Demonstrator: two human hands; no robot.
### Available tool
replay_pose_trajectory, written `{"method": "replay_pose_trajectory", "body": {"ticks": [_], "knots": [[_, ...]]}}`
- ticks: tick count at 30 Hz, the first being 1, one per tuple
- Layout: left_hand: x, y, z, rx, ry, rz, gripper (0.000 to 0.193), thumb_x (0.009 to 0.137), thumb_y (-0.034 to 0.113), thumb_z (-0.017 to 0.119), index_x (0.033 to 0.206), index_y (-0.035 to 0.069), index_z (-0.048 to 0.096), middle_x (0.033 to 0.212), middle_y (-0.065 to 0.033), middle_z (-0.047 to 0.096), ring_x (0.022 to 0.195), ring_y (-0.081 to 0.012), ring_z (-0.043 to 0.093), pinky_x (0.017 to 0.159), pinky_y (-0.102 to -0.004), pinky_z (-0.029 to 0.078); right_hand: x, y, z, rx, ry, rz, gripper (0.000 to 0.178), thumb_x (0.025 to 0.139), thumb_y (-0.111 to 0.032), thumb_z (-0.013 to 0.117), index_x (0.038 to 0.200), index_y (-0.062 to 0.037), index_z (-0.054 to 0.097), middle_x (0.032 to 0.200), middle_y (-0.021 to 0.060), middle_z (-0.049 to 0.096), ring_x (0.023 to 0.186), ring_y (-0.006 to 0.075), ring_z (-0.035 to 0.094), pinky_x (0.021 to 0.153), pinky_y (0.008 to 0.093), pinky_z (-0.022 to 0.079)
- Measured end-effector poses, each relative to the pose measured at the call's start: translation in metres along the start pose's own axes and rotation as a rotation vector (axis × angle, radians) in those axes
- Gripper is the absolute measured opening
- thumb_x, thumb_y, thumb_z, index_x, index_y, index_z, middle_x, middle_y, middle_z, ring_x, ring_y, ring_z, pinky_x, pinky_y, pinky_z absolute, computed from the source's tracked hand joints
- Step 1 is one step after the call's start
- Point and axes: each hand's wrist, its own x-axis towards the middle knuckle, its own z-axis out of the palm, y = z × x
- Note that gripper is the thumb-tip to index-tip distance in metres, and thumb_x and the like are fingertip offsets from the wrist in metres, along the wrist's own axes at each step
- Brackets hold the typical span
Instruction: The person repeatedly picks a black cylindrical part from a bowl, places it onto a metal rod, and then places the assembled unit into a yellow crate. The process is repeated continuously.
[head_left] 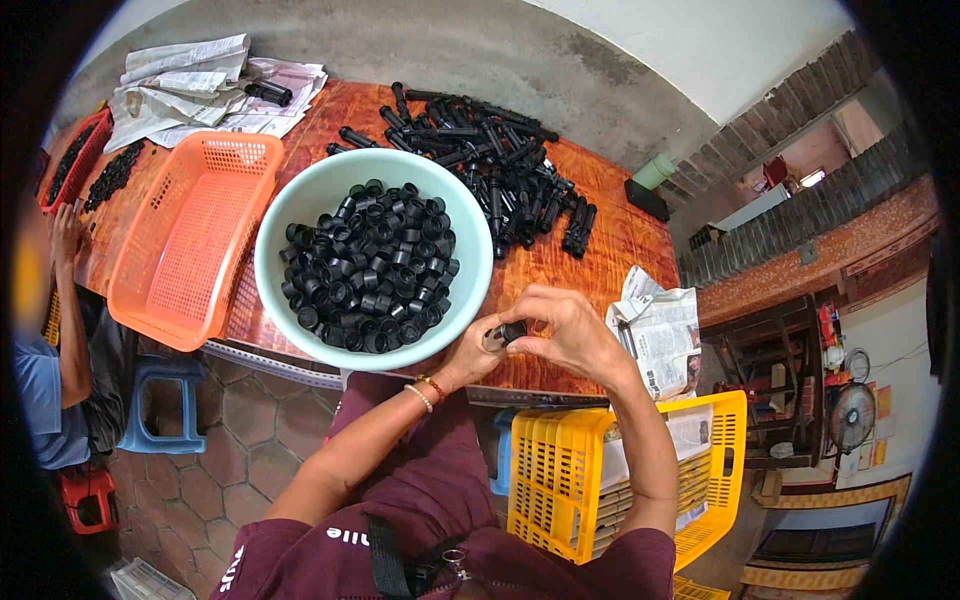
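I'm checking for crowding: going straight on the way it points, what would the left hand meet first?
Beyond the small black piece it holds, the left hand would likely meet the right hand first, though depth is hard to judge.

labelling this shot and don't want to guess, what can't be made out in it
All in the head view:
Small black part: largely hidden by the left hand and right hand.
Pale green basin's bottom: covered by short hollow black pieces.
Yellow crate's contents: partly behind the right forearm.
Co-worker: cut off by the dark left rim.
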Motion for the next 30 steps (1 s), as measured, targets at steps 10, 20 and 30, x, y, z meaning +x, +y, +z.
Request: {"method": "replay_pose_trajectory", "body": {"ticks": [10,20,30], "knots": [[0.001,-0.004,-0.007,0.252,-0.043,-0.004,0.031,0.084,0.019,0.068,0.103,-0.002,0.056,0.087,-0.0054,0.058,0.077,-0.0110,0.052,0.070,-0.0270,0.047,-0.011,-0.002,0.017,-0.329,0.140,0.147,0.034,0.065,-0.020,0.081,0.082,0.0011,0.060,0.078,0.0115,0.059,0.071,0.0271,0.061,0.062,0.0342,0.049],[0.001,0.008,0.001,0.009,0.005,0.041,0.027,0.083,0.005,0.062,0.108,-0.002,0.056,0.094,-0.0035,0.060,0.083,-0.0102,0.053,0.075,-0.0253,0.046,-0.017,-0.016,0.006,-0.124,0.069,0.068,0.027,0.078,-0.006,0.065,0.104,0.0004,0.061,0.092,0.0143,0.056,0.087,0.0318,0.058,0.077,0.0382,0.048],[0.000,-0.008,-0.004,0.075,-0.042,-0.019,0.030,0.081,0.016,0.069,0.104,0.001,0.057,0.093,-0.0071,0.062,0.086,-0.0145,0.057,0.074,-0.0306,0.047,-0.016,-0.015,0.006,-0.187,0.052,0.040,0.027,0.078,-0.009,0.067,0.102,0.0008,0.063,0.089,0.0138,0.057,0.082,0.0318,0.059,0.072,0.0378,0.048]]}}
